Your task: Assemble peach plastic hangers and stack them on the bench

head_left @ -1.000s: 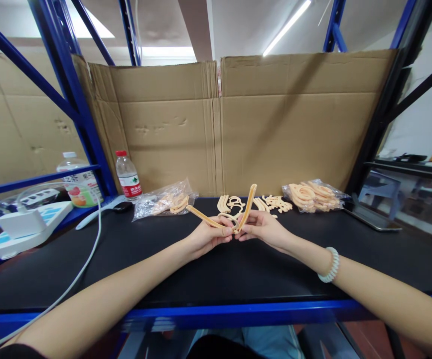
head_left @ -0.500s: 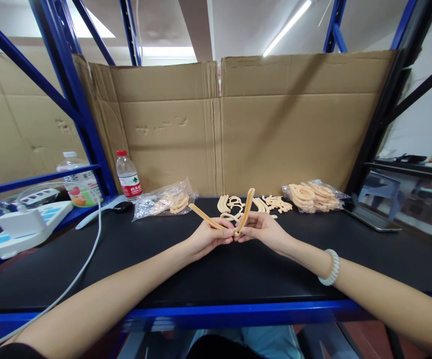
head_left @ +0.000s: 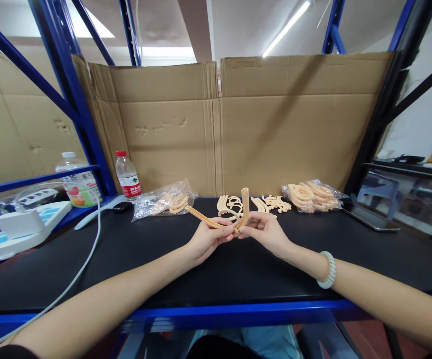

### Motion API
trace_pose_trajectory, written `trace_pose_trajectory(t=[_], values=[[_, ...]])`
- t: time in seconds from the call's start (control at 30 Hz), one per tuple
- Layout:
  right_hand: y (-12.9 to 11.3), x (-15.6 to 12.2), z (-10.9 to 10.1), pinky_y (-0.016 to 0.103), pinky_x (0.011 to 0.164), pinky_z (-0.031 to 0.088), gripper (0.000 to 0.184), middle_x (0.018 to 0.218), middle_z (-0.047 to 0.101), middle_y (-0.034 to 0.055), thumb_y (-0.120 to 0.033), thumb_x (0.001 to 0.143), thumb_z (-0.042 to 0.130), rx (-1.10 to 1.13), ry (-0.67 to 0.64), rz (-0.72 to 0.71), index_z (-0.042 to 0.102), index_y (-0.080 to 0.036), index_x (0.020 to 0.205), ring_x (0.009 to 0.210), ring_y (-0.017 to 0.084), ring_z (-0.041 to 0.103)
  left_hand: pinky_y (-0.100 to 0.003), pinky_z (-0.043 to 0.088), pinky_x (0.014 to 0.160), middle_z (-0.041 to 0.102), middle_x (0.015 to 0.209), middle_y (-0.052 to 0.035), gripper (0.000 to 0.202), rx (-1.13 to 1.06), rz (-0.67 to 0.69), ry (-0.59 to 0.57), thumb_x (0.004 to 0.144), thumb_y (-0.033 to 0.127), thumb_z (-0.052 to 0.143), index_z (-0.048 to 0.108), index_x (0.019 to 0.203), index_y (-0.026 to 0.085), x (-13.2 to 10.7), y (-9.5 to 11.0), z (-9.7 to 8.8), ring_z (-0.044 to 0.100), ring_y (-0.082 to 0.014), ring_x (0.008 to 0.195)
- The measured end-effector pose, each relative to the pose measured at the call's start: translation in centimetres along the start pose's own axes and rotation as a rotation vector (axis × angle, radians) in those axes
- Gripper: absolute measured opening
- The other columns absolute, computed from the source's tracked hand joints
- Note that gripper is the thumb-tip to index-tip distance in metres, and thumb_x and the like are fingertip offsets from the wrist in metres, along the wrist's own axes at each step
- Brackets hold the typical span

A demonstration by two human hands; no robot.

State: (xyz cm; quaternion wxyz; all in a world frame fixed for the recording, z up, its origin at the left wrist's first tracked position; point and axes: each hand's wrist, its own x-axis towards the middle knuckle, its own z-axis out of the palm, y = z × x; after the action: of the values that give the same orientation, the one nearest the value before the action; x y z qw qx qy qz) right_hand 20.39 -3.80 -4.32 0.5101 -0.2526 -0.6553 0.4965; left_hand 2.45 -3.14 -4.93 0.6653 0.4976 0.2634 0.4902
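My left hand (head_left: 206, 240) and my right hand (head_left: 262, 230) meet above the middle of the black shelf top (head_left: 163, 259), both pinched on a peach-coloured V-shaped plastic piece (head_left: 221, 215). One arm of the piece runs left from my left fingers. The other arm stands nearly upright above my right fingers. Behind the hands lie loose peach plastic parts (head_left: 253, 203). A white bead bracelet (head_left: 328, 270) is on my right wrist.
Two clear bags of peach parts lie at the back, one to the left (head_left: 165, 200), one to the right (head_left: 311, 195). A water bottle (head_left: 127, 175), a white power strip (head_left: 21, 224) with cable, and a cardboard wall (head_left: 219, 124) bound the shelf. A tablet (head_left: 372, 218) lies at right.
The upright arm of the piece has swung from leaning right to almost vertical, narrowing the V. Both hands have stayed in place, still pinching it.
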Motion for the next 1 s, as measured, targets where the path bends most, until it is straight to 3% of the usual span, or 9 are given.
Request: trace_pose_trajectory(t=[0.3, 0.53, 0.67, 0.8, 1.0], values=[[0.8, 0.1, 0.1, 0.032, 0.063, 0.06, 0.029, 0.07, 0.068, 0.0037, -0.035, 0.062, 0.08, 0.013, 0.09, 0.058, 0.065, -0.014, 0.076, 0.066, 0.019, 0.069, -0.017, 0.051, 0.062, 0.068, 0.071, -0.0046, 0.027, 0.003, -0.003, 0.085, 0.059, 0.02, 0.084, 0.069, 0.078, 0.008, 0.1, -0.5, 0.5, 0.061, -0.0078, 0.059], [0.6, 0.7, 0.0, 0.026, 0.059, 0.058, 0.031, 0.078, 0.065, 0.0021, -0.032, 0.062, 0.08, 0.111, 0.08, 0.106, 0.062, -0.015, 0.081, 0.068, 0.014, 0.065, -0.017, 0.052, 0.062, 0.065, 0.066, -0.0015, 0.026, 0.007, 0.055, 0.109, 0.061, 0.023, 0.083, 0.065, 0.074, 0.009, 0.2, -0.1, 0.8, 0.061, -0.008, 0.06], [-0.6, 1.6, -2.5, 0.021, 0.054, 0.054, 0.033, 0.071, 0.059, -0.0032, -0.025, 0.059, 0.082, 0.135, 0.015, 0.168, 0.06, -0.016, 0.081, 0.06, 0.008, 0.058, -0.013, 0.052, 0.056, 0.061, 0.062, 0.0018, 0.029, -0.008, 0.039, 0.185, 0.06, 0.02, 0.084, 0.06, 0.071, 0.011, 0.4, 0.5, 0.5, 0.061, -0.0068, 0.056], [-2.1, 2.6, -6.6, 0.025, 0.06, 0.054, 0.031, 0.067, 0.063, 0.0001, -0.027, 0.06, 0.08, -0.071, -0.125, 0.241, 0.061, -0.014, 0.081, 0.06, 0.01, 0.06, -0.014, 0.055, 0.061, 0.057, 0.057, 0.004, 0.027, -0.027, 0.013, 0.242, 0.065, 0.016, 0.08, 0.054, 0.068, 0.013, 0.9, 1.3, -0.3, 0.061, -0.0057, 0.054], [-3.9, 3.1, -10.8, 0.023, 0.05, 0.046, 0.028, 0.061, 0.064, 0.0019, -0.033, 0.06, 0.076, -0.607, -0.253, 0.261, 0.061, -0.013, 0.073, 0.056, 0.012, 0.059, -0.021, 0.055, 0.065, 0.065, 0.07, -0.0043, 0.028, 0.258, -0.158, 0.042, 0.062, 0.019, 0.082, 0.06, 0.076, 0.011, 1.8, 2.6, -2.6, 0.066, -0.0124, 0.064]])
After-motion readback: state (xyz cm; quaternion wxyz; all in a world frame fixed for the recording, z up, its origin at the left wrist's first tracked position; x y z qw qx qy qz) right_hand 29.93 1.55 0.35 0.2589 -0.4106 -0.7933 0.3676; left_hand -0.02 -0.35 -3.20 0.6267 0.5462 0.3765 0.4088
